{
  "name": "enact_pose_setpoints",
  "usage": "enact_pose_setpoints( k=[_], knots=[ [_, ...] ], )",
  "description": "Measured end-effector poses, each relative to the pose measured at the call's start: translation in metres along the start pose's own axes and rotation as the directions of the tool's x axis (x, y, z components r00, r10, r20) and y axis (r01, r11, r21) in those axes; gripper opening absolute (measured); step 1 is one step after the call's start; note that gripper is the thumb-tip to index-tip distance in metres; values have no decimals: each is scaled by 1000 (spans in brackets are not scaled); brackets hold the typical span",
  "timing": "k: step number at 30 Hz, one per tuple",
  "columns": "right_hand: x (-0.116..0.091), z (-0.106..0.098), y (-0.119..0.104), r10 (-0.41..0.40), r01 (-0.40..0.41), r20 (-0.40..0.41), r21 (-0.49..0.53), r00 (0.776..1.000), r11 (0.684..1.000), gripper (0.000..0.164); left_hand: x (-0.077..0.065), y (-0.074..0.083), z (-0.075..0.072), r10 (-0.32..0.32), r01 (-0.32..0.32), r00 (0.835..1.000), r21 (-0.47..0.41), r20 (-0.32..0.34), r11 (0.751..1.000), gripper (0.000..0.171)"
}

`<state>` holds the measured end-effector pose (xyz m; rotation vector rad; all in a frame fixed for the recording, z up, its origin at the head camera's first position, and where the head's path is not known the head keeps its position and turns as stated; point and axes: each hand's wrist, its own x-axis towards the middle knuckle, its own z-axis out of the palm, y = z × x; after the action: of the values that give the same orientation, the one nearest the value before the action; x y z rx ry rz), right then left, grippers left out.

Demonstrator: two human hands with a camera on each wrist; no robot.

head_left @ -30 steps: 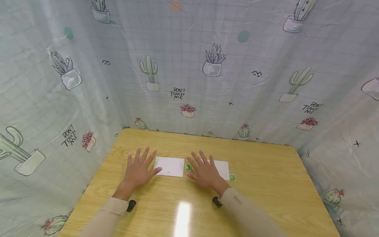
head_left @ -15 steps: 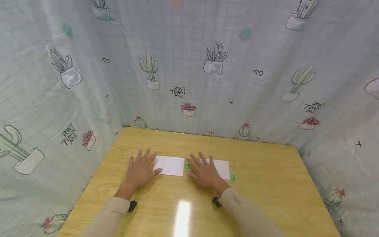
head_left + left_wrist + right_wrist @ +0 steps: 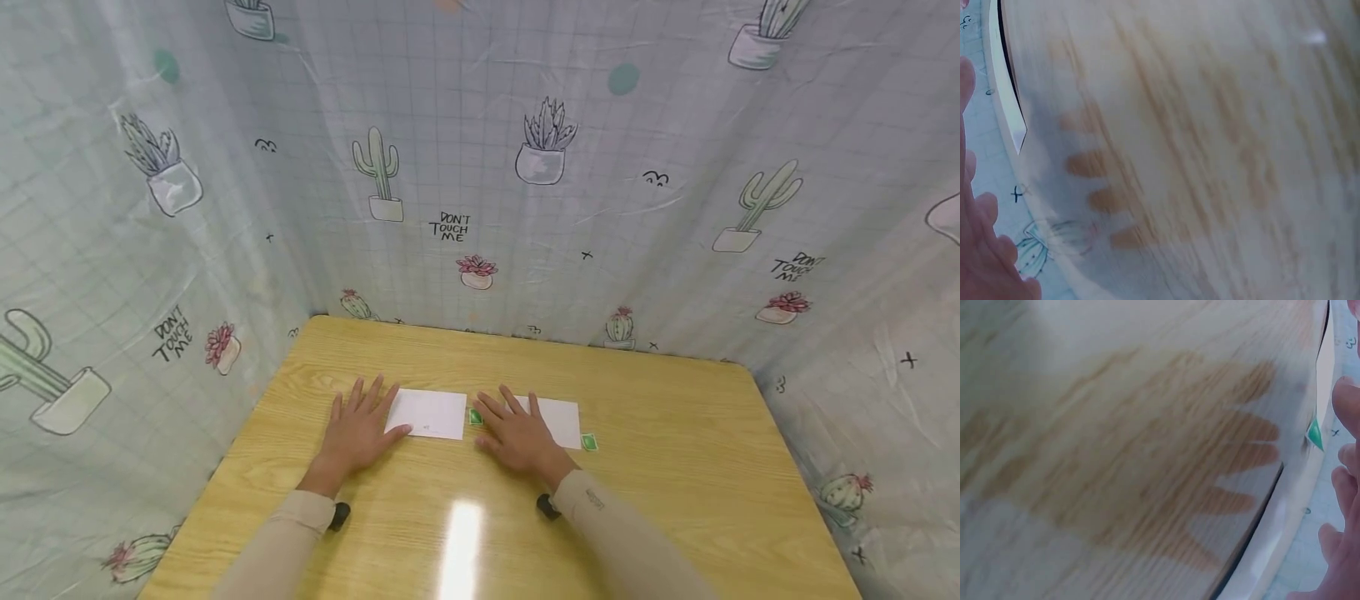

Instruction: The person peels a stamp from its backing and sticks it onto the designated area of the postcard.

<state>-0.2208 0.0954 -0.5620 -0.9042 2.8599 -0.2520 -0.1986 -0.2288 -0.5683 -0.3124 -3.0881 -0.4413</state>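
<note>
Two white paper rectangles lie on the wooden table in the head view. The left paper (image 3: 431, 412) bears a faint small mark near its lower edge. My left hand (image 3: 357, 432), palm down with fingers spread, is at that paper's left end, the thumb overlapping its lower left corner. The right paper (image 3: 562, 421) is partly hidden by my right hand (image 3: 521, 433), which is also palm down with spread fingers. A small green stamp-like piece (image 3: 476, 417) sits between the papers, by the right hand's fingers. Another green piece (image 3: 589, 442) lies off the right paper's lower right corner. Neither hand holds anything.
The yellow wood-grain table (image 3: 675, 467) reflects a bright strip of light near its front. A pale curtain (image 3: 480, 133) printed with cacti surrounds its back and sides. Dark wrist devices show below the cuffs, one at the left (image 3: 340, 517) and one at the right (image 3: 547, 506).
The left hand has shifted very slightly right, and the head view has tilted a little. The right hand, papers and green pieces stay essentially in place.
</note>
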Motion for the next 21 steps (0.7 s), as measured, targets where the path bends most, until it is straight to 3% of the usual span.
enact_pose_setpoints(
  k=[16, 21],
  knots=[
    [9, 4, -1, 43, -43, 27, -1, 999, 999, 61, 7, -3, 4, -9, 7, 997, 19, 74, 1000, 83],
    [15, 7, -3, 63, -63, 0, -32, 998, 997, 57, 8, -5, 3, -11, 8, 996, 33, 92, 999, 83]
  ],
)
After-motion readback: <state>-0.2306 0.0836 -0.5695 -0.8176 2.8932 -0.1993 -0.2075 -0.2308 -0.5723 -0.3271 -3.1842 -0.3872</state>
